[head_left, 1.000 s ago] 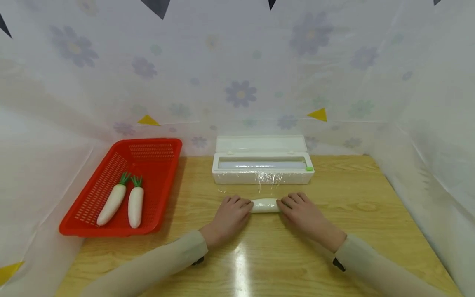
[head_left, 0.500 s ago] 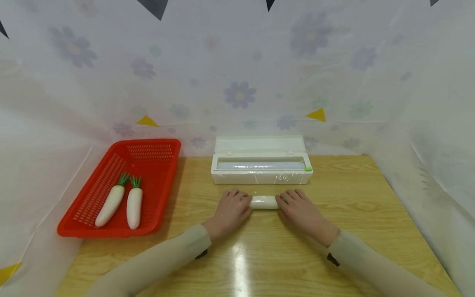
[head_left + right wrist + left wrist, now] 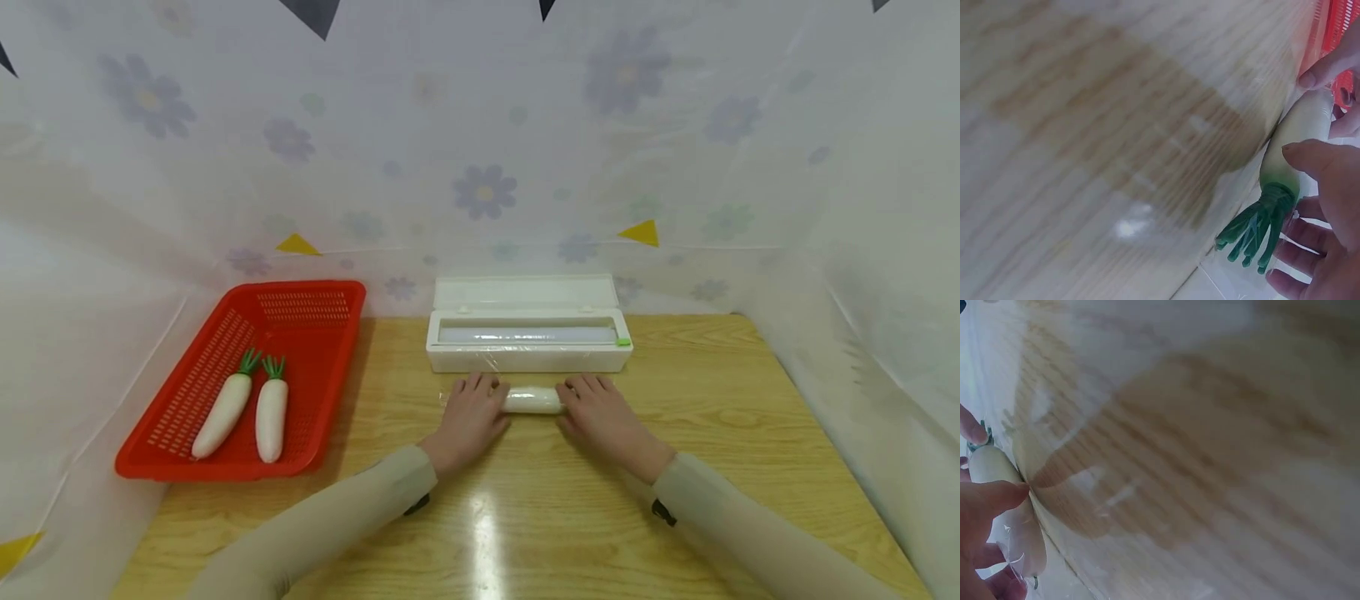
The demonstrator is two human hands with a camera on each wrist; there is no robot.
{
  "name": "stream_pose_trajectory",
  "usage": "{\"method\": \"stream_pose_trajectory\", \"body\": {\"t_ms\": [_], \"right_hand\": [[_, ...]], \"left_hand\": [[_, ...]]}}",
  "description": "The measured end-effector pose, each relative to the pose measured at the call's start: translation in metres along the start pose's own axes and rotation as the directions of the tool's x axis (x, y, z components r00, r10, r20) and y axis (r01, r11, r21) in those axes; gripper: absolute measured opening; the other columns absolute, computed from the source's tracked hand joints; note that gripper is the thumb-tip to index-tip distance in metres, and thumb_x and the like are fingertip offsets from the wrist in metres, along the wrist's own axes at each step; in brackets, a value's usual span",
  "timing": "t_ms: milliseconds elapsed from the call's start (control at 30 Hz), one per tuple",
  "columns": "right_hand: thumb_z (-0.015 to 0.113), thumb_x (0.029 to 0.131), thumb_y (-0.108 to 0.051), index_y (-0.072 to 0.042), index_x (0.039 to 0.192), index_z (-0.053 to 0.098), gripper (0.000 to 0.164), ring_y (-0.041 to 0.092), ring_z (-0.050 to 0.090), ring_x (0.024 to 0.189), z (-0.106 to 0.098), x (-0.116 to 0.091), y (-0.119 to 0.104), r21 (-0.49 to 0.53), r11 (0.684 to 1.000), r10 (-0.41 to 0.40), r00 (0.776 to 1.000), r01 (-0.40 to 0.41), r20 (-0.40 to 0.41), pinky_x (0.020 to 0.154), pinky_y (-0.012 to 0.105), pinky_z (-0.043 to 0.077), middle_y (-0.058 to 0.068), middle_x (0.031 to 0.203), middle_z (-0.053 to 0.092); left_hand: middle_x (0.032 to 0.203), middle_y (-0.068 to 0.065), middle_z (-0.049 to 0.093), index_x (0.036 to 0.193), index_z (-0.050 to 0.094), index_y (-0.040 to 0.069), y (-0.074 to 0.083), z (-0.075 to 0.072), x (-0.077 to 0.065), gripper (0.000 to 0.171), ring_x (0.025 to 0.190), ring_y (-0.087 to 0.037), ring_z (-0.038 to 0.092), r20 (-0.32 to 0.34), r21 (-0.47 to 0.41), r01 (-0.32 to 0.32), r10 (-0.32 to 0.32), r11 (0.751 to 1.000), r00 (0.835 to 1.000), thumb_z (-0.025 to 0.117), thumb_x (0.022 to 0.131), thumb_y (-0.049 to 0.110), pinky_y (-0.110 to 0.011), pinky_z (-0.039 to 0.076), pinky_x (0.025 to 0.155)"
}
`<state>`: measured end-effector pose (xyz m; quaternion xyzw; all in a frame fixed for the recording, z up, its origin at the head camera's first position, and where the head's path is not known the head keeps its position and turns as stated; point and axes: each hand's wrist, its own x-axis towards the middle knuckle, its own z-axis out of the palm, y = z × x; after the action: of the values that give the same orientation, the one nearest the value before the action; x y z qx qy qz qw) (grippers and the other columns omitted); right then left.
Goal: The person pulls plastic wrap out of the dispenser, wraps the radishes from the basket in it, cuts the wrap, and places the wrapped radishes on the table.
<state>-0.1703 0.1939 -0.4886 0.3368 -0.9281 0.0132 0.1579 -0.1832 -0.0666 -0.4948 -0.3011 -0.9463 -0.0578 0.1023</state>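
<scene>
A white radish (image 3: 533, 400) lies crosswise on the table in front of the film dispenser, with shiny cling film (image 3: 444, 399) around it. My left hand (image 3: 468, 423) grips its left end, thumb on the near side. At the other end, my right hand (image 3: 611, 423) holds it beside the green leaves (image 3: 1266, 222), which the head view hides. In the left wrist view the left thumb presses on the radish (image 3: 997, 464). Just behind the hands stands the white cling film dispenser (image 3: 528, 360), lid raised, film roll inside.
On the left is a red plastic basket (image 3: 318, 400) holding two more white radishes, one leaning left (image 3: 225, 415) and one nearly straight (image 3: 271, 421). A green slider (image 3: 623, 342) sits at the dispenser's right end. Flower-patterned sheeting (image 3: 483, 192) encloses the wooden table (image 3: 720, 417).
Both hands have moved forward with the radish, bringing it nearer the dispenser. It has rolled along, and the stretch of film between it and the box is shorter. The basket and dispenser stay put.
</scene>
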Motion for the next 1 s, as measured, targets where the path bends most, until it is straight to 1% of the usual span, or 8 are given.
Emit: {"method": "stream_pose_trajectory", "body": {"t_ms": [233,333,433,567,633,733,833,1000], "right_hand": [[0.084,0.090,-0.027,-0.002,0.116,0.063,0.042,0.032,0.057,0.103,0.004,0.008,0.002,0.038,0.998,0.051,0.999,-0.051,0.003,0.093,0.051,0.048,0.012,0.108,0.060],[0.083,0.090,-0.024,-0.002,0.112,0.064,0.036,0.032,0.057,0.102,0.006,0.011,0.002,0.054,0.996,0.065,0.998,-0.065,-0.004,0.092,0.051,0.048,0.012,0.106,0.060],[0.082,0.091,-0.021,-0.002,0.110,0.064,0.033,0.032,0.057,0.100,0.008,0.013,0.002,0.063,0.996,0.072,0.997,-0.071,-0.011,0.090,0.050,0.046,0.012,0.103,0.060],[0.081,0.091,-0.018,-0.002,0.123,0.062,0.040,0.033,0.058,0.101,0.009,0.014,0.004,0.058,0.995,0.082,0.997,-0.081,-0.009,0.091,0.050,0.045,0.013,0.106,0.065],[0.081,0.091,-0.018,-0.003,0.126,0.060,0.044,0.033,0.059,0.101,0.009,0.015,0.005,0.045,0.996,0.080,0.997,-0.079,-0.015,0.091,0.050,0.045,0.013,0.108,0.068],[0.084,0.089,-0.020,-0.005,0.123,0.059,0.044,0.033,0.060,0.100,0.010,0.016,0.006,0.028,0.997,0.068,0.997,-0.068,-0.026,0.090,0.049,0.045,0.012,0.106,0.069],[0.084,0.089,-0.022,-0.006,0.115,0.060,0.039,0.032,0.058,0.097,0.010,0.017,0.007,0.007,0.999,0.053,0.998,-0.053,-0.033,0.089,0.049,0.045,0.011,0.102,0.068],[0.083,0.090,-0.028,-0.006,0.113,0.059,0.040,0.032,0.057,0.098,0.009,0.021,0.007,-0.035,0.998,0.059,0.998,-0.059,0.003,0.089,0.050,0.046,0.011,0.103,0.066]], "left_hand": [[0.129,-0.008,0.061,0.134,0.065,0.011,0.000,0.000,0.006,0.045,0.123,-0.027,0.051,0.033,-0.067,0.053,-0.051,0.996,0.998,0.076,0.097,0.033,-0.045,0.043,0.096],[0.127,-0.007,0.062,0.133,0.065,0.011,-0.002,0.000,0.009,0.041,0.122,-0.027,0.052,0.051,-0.095,0.063,-0.058,0.993,0.997,0.076,0.097,0.030,-0.046,0.043,0.098],[0.129,-0.007,0.064,0.135,0.064,0.012,-0.006,0.000,0.011,0.043,0.124,-0.027,0.053,0.066,-0.129,0.070,-0.062,0.989,0.996,0.076,0.097,0.028,-0.047,0.042,0.102],[0.131,-0.005,0.067,0.135,0.062,0.012,-0.010,0.000,0.015,0.045,0.126,-0.027,0.053,0.068,-0.183,0.087,-0.075,0.979,0.995,0.077,0.095,0.027,-0.046,0.040,0.104],[0.130,-0.004,0.068,0.133,0.062,0.013,-0.011,-0.001,0.016,0.044,0.125,-0.026,0.053,0.066,-0.198,0.093,-0.081,0.976,0.994,0.077,0.095,0.029,-0.046,0.040,0.104],[0.130,-0.003,0.068,0.131,0.062,0.013,-0.013,-0.002,0.017,0.041,0.124,-0.025,0.053,0.075,-0.204,0.098,-0.085,0.974,0.994,0.076,0.097,0.031,-0.045,0.040,0.103],[0.132,-0.004,0.067,0.134,0.062,0.012,-0.013,-0.003,0.017,0.042,0.126,-0.026,0.052,0.076,-0.201,0.098,-0.084,0.975,0.994,0.073,0.099,0.032,-0.045,0.040,0.102],[0.134,-0.007,0.064,0.135,0.063,0.011,-0.013,-0.004,0.018,0.043,0.130,-0.029,0.050,0.054,-0.171,0.086,-0.078,0.982,0.996,0.071,0.100,0.034,-0.048,0.040,0.107]]}}
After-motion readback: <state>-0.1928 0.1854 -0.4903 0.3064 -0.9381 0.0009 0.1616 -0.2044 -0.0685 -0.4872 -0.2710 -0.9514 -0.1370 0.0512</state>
